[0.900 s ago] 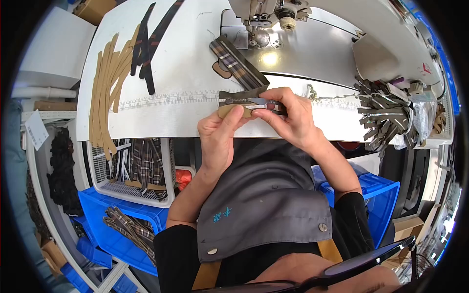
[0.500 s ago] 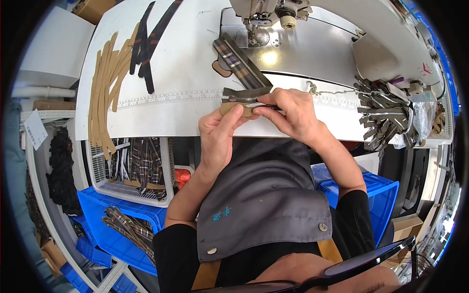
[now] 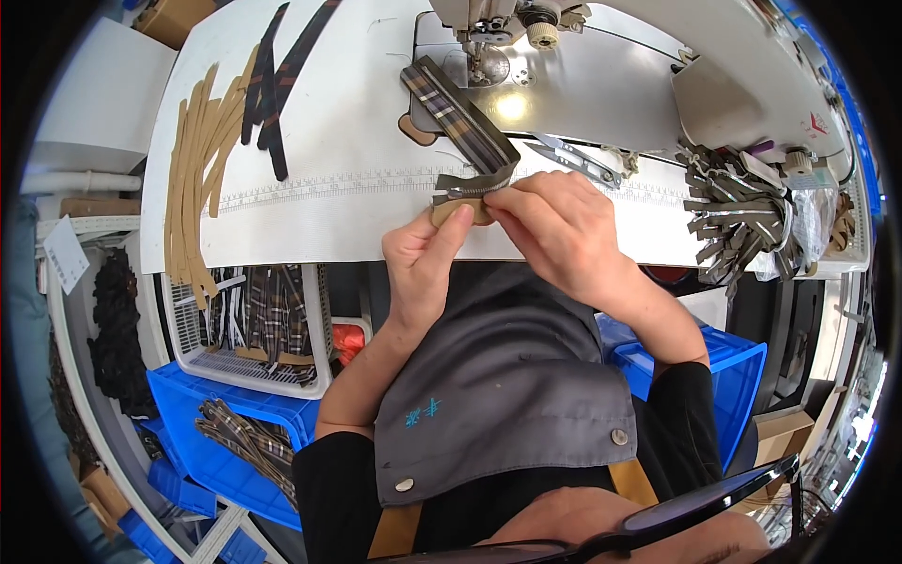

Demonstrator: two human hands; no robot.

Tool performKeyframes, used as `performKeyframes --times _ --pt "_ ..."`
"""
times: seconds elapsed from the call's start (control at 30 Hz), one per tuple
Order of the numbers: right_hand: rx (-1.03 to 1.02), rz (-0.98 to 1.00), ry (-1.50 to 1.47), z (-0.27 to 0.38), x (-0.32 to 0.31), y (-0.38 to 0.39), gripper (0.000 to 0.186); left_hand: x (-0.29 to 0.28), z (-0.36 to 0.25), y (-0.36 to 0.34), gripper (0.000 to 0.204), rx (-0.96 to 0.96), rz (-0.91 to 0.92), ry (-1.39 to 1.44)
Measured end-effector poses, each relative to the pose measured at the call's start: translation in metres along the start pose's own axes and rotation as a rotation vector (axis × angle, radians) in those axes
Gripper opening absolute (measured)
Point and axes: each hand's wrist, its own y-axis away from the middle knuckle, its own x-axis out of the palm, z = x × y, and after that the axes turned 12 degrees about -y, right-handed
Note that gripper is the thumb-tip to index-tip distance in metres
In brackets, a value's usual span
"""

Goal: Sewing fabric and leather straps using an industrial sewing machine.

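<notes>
At your far left, a spread of tan strips [image 3: 193, 188] lies lengthwise toward you, its near end hanging over the edge of the white table [image 3: 324, 230], with dark strips [image 3: 266, 94] crossing just beside it. Next comes your left hand [image 3: 419, 268], its thumb pressed down on a small tan piece [image 3: 452, 211] so that the piece is pinched against the fingers underneath. That piece sits just above the table's near edge, its long axis running roughly left to right between your two hands. Directly beyond it, on the side away from you, is the plaid zipper strip [image 3: 458, 117]: its near end, with the metal teeth showing, lies almost parallel to the tan piece and points left, then the strip folds back on the right and its plaid length slants away up and to the left, ending left of the needle of the sewing machine [image 3: 489, 38]. Your right hand [image 3: 569, 235] is nearer to that fold; its thumb and forefinger are closed together at the right end of the tan piece, right against the zipper, though you cannot tell which layers are caught between the fingertips. Just beyond those knuckles rest metal snips [image 3: 583, 162], blades pointing up and left, and farther right lies a bundle of olive strips [image 3: 738, 211].
</notes>
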Motion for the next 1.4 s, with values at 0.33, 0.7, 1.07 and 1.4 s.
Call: performKeyframes --times 0.33,0.7,1.07,1.4 --pt "-0.073 0.232 0.197 0.006 0.001 -0.012 0.015 0.004 0.005 0.002 0.017 0.035 -0.052 -0.14" --pt "0.268 0.004 0.141 -0.046 -0.039 0.036 0.024 -0.005 0.008 0.001 0.022 -0.015 0.011 -0.071" --pt "0.222 -0.655 0.396 -0.072 -0.111 0.087 0.02 -0.041 -0.027 0.008 0.033 0.801 0.236 -1.234" --pt "0.358 -1.101 0.243 -0.142 -0.19 0.125 0.052 -0.039 -0.004 0.019 0.039 0.688 0.21 -1.253"
